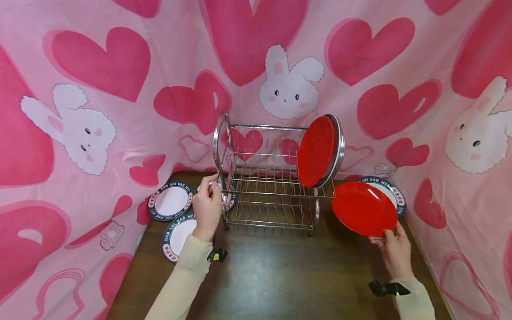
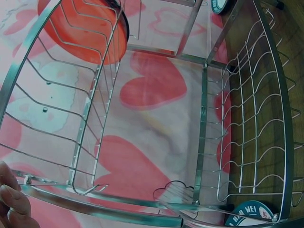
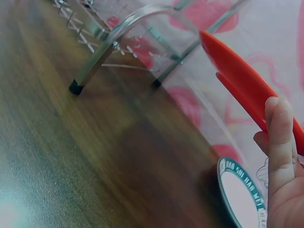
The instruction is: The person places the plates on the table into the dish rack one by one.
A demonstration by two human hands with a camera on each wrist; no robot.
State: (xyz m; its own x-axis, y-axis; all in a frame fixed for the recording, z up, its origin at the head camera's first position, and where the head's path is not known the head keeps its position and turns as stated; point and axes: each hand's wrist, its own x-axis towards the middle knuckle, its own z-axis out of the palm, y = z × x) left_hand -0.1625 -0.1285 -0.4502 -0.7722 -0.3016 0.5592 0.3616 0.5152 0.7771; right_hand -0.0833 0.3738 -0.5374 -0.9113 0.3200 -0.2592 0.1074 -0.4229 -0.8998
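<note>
My right hand (image 1: 394, 249) pinches the rim of a red plate (image 1: 364, 209), with the thumb on one face and fingers behind. The plate is held tilted off the table, right of a two-tier metal dish rack (image 1: 276, 194). In the right wrist view the red plate (image 3: 244, 78) shows nearly edge-on. At the rack's left side, my left hand (image 1: 208, 209) grips the frame near the upper tier's front corner; its fingers (image 2: 14, 199) show only at the left wrist view's edge. Another red plate (image 1: 316, 151) stands in the upper tier's right end, before a dark-rimmed plate (image 1: 335, 151).
White plates with dark lettered rims lie on the brown table (image 1: 264, 275): one plate (image 1: 172, 202) at far left, another plate (image 1: 180, 238) nearer, and one plate (image 1: 390, 195) behind the held red plate. A pink heart-and-rabbit cloth (image 1: 288, 26) surrounds the table's back and sides.
</note>
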